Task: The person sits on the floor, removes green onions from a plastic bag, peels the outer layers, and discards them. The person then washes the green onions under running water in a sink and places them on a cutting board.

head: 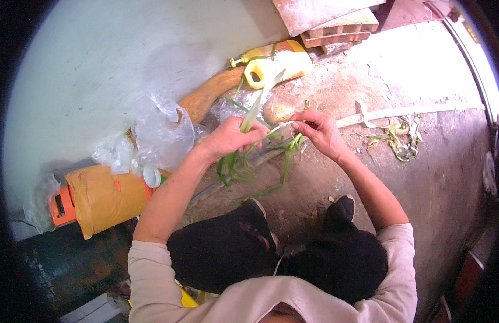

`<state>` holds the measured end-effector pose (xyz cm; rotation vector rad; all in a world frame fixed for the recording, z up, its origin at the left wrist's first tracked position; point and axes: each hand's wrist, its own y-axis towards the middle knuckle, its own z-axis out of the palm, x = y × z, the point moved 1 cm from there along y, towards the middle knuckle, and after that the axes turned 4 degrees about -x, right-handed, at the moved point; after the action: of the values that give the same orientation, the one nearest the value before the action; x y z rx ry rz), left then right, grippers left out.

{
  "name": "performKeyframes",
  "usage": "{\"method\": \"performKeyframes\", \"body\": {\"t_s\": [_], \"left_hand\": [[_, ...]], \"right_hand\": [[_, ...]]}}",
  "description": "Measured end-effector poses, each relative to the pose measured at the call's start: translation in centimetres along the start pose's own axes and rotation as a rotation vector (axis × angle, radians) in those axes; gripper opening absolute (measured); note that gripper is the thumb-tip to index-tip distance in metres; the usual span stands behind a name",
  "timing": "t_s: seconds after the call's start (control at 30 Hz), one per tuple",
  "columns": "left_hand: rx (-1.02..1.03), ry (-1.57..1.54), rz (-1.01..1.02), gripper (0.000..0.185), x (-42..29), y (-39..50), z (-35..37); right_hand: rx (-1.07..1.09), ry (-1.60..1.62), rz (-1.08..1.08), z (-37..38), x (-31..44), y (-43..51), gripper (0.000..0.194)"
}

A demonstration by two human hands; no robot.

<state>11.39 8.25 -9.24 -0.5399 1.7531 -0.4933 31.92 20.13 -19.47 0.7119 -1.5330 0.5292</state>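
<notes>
My left hand [239, 137] is closed around green onion stalks; green leaves [233, 167] hang below it and a broad pale leaf or blade [255, 107] sticks up past the thumb. The white root end of one green onion [281, 126] reaches across to my right hand [320, 131], whose thumb and fingertips pinch it. More green leaves [289, 157] droop under the right hand towards the floor. Whether the pale piece is a leaf or something else cannot be told for certain. Behind the hands lies a round tan object [278, 112], perhaps a potato or an onion.
Peelings and onion scraps [403, 139] lie right on the floor, beside a long pale pole [415, 109]. Beyond the hands are a yellow plastic jug [279, 62], an orange-brown gourd-like object [211, 93] and bricks [340, 28]. Clear plastic bags [162, 129] and an orange-yellow bag [112, 198] lie left.
</notes>
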Motion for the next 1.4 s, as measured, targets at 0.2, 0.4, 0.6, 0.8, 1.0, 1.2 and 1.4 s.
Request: {"method": "performKeyframes", "body": {"t_s": [0.2,0.4,0.6,0.8,1.0,1.2,1.4], "left_hand": [[-0.115,-0.067,0.000,0.023,-0.4,-0.7,1.5],[-0.152,-0.062,0.008,0.021,-0.5,-1.2,2.7],[-0.079,-0.024,-0.050,0.020,-1.0,-1.9,2.9],[-0.069,-0.130,-0.012,0.017,-0.6,-1.9,2.8],[-0.052,-0.039,0.062,0.019,-0.1,-0.7,3.8],[-0.148,-0.028,0.092,0.017,-0.3,-0.4,5.1],[-0.222,0.059,0.086,0.016,-0.3,0.1,5.7]], "right_hand": [[-0.183,0.311,0.385,0.8,1.7,-1.4,0.022],[0.146,0.436,0.281,2.5,3.2,-0.8,0.019],[-0.047,0.380,0.408,-1.5,-1.5,-1.0,0.025],[-0.610,-0.714,0.018,-7.9,-2.0,-1.0,0.026],[0.165,0.636,0.384,-1.5,1.6,-2.8,0.012],[0.099,0.617,0.454,0.4,3.0,-1.9,0.008],[0.074,0.637,0.475,1.2,2.6,-2.4,0.007]]}}
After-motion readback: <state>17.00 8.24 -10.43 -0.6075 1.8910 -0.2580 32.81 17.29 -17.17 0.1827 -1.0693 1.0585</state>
